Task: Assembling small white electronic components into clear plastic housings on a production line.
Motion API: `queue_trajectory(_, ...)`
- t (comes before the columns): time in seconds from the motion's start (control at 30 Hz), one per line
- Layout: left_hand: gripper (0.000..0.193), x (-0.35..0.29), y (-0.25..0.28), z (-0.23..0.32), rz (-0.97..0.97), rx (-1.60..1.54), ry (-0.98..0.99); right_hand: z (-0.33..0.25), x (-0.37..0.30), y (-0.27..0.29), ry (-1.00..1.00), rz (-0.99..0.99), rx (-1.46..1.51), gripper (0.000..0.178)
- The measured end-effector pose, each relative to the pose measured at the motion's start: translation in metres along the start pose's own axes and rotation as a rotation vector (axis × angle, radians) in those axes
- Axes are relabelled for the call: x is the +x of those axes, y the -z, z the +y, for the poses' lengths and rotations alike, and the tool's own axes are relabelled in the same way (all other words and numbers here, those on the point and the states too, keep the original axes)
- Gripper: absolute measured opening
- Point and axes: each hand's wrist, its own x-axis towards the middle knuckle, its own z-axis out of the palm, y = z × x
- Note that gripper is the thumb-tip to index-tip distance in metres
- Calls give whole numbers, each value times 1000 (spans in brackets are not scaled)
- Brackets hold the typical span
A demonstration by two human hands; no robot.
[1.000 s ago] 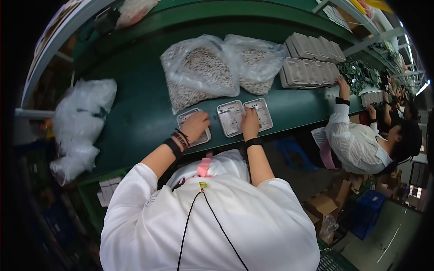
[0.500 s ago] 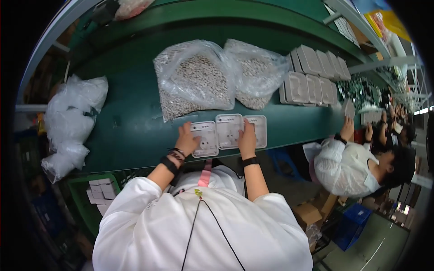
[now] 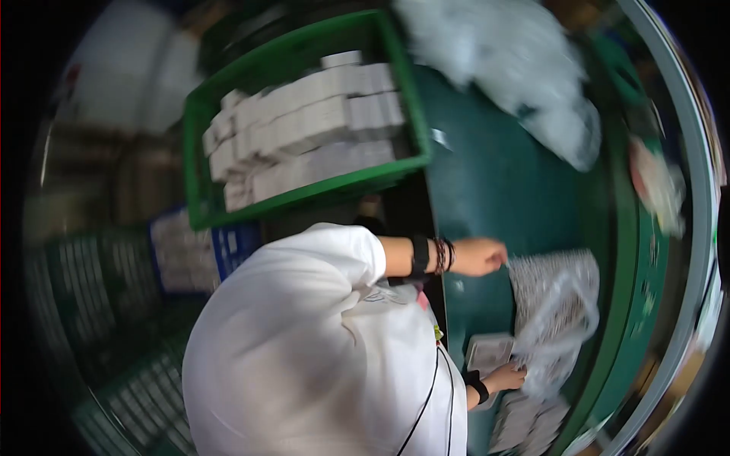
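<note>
My left hand (image 3: 479, 257) is over the green bench, its fingertips at the corner of a clear plastic bag of small pale pieces (image 3: 553, 292). Motion blur hides whether the fingers grip the bag. Nearer the lower edge, my right hand (image 3: 506, 376) is beside the bag's loose plastic, its fingers smeared too. A shallow light-grey plastic tray (image 3: 489, 351) lies on the bench between my hands, partly covered by my right hand and the bag. Stacked grey trays (image 3: 525, 422) stand below my right hand.
A green crate (image 3: 304, 190) full of stacked white blocks stands at upper left, beside the bench edge. Behind it sits a blue crate (image 3: 232, 251) of white pieces. Crumpled clear plastic bags (image 3: 525, 68) cover the bench's upper part. A metal frame bar (image 3: 688, 114) runs along the right.
The view has swung sharply left, bringing the full green crate into sight. My hands have come off the row of three grey trays; my left hand is now at the bag's corner.
</note>
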Motion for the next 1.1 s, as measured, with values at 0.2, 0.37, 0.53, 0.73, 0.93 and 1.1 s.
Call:
queue_trajectory(0.2, 9, -169, 237, -39, 1215, 140, 109, -310, -26, 10, 916, -94, 559, 25)
queue_trajectory(0.37, 28, -393, 325, -202, 676, 663, 1314, -485, -132, 26, 1474, -373, 719, 26)
queue_trajectory(0.53, 51, -457, 312, -297, 408, 403, 1424, -511, -180, -16, 1525, -437, 471, 17)
queue_trajectory(0.73, 39, -432, 315, -316, 447, 303, 1509, -515, -182, -14, 1519, -448, 551, 12)
queue_trajectory(0.93, 28, -417, 306, -323, 501, 573, 1509, -507, -184, -13, 1498, -449, 652, 14)
queue_trajectory(1.1, 26, -332, 324, -239, 388, 351, 1567, -502, -173, -18, 1563, -463, 748, 13)
